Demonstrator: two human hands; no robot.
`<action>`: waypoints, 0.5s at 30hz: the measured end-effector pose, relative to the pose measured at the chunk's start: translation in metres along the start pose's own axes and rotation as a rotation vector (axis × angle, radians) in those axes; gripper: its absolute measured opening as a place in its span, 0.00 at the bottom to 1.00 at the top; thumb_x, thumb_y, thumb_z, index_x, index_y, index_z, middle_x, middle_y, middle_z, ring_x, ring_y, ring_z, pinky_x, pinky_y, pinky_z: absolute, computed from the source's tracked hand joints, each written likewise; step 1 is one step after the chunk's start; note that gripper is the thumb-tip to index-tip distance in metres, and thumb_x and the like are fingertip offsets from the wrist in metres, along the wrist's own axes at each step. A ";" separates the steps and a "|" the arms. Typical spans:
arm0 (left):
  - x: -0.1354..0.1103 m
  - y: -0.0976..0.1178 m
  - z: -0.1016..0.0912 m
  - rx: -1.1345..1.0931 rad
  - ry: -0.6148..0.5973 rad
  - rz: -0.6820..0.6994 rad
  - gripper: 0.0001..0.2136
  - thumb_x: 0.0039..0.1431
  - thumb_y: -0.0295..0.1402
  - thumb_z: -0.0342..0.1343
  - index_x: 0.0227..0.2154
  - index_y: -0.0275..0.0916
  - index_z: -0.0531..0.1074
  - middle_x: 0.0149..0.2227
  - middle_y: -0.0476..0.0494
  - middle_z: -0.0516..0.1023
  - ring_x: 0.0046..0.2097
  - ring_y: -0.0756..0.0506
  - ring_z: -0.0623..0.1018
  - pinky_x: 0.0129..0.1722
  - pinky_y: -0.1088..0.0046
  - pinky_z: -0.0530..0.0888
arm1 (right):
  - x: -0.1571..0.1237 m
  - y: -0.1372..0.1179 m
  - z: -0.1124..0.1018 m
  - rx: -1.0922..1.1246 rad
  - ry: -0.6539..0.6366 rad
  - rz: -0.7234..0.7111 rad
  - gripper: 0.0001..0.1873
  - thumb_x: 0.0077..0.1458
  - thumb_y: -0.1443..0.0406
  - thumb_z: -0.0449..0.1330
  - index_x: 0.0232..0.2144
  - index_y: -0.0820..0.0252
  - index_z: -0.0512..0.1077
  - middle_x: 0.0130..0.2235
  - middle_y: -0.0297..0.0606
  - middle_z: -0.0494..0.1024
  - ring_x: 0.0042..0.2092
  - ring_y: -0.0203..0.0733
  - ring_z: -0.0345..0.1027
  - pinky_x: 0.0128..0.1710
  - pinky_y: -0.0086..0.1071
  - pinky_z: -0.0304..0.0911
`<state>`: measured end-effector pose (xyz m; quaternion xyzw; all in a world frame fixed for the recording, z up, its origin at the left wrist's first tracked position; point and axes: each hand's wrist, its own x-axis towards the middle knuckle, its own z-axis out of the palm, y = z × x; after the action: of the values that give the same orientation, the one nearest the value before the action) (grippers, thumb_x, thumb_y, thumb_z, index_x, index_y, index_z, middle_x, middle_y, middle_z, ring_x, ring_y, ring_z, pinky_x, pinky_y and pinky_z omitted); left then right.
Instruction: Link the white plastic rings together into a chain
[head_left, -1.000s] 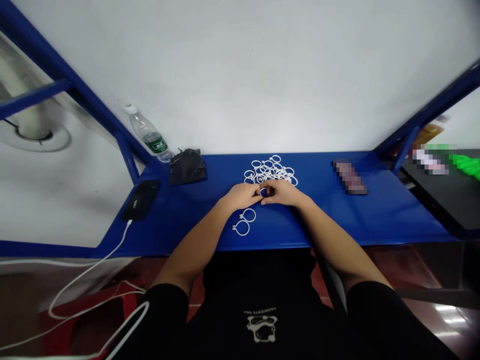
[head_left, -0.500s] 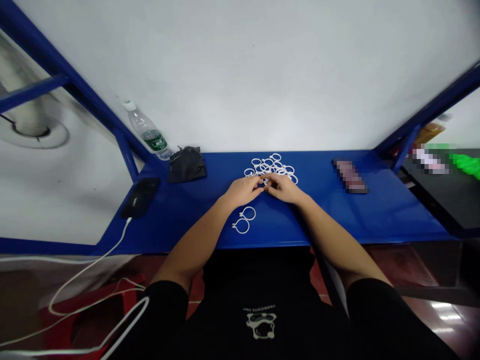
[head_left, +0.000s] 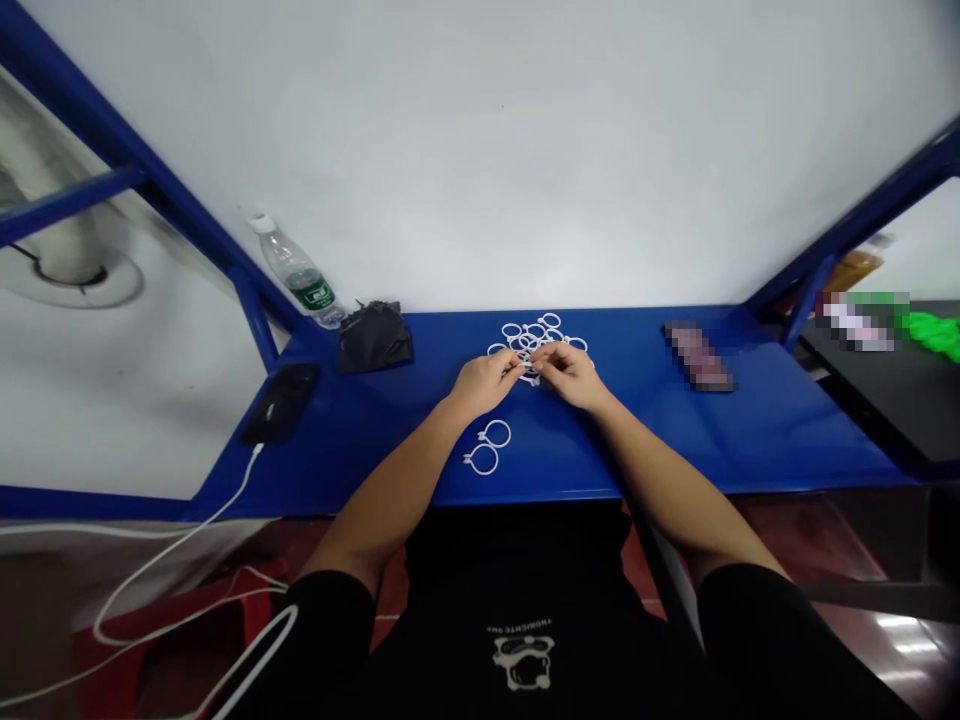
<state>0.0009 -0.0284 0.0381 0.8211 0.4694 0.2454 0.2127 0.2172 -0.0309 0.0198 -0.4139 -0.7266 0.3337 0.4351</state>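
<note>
Head view landmark: the pile of white rings [head_left: 534, 338] lay on the blue counter [head_left: 645, 440].
Left forearm [head_left: 409, 475]: it slanted forward and inward, toward the pile's near left side.
Left hand [head_left: 484, 385]: it sat at the pile's near left edge, back upward, thumb and forefinger drawn into a pinch on a white piece.
Right forearm [head_left: 645, 460]: it slanted inward from the right, toward the pile's near side.
Right hand [head_left: 576, 378]: it covered the pile's near right part, fingers curled, thumb and fingertips gathered on the same piece.
Held ring [head_left: 532, 381]: it showed between and just below both hands' fingertips, at the pile's near edge; contact with the pile could not be told.
Two loose rings [head_left: 491, 446]: they lay side by side, nearer the body than the pile and slightly left.
</note>
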 end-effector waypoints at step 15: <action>0.005 -0.018 0.013 -0.453 0.071 -0.062 0.16 0.65 0.49 0.59 0.34 0.41 0.67 0.31 0.46 0.81 0.33 0.48 0.80 0.35 0.73 0.72 | 0.003 0.010 -0.005 -0.363 -0.098 -0.107 0.14 0.65 0.56 0.60 0.46 0.57 0.78 0.38 0.41 0.84 0.33 0.41 0.74 0.36 0.34 0.65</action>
<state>-0.0008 -0.0171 0.0180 0.7283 0.4346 0.3665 0.3827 0.2239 -0.0232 0.0146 -0.4296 -0.8161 0.1934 0.3347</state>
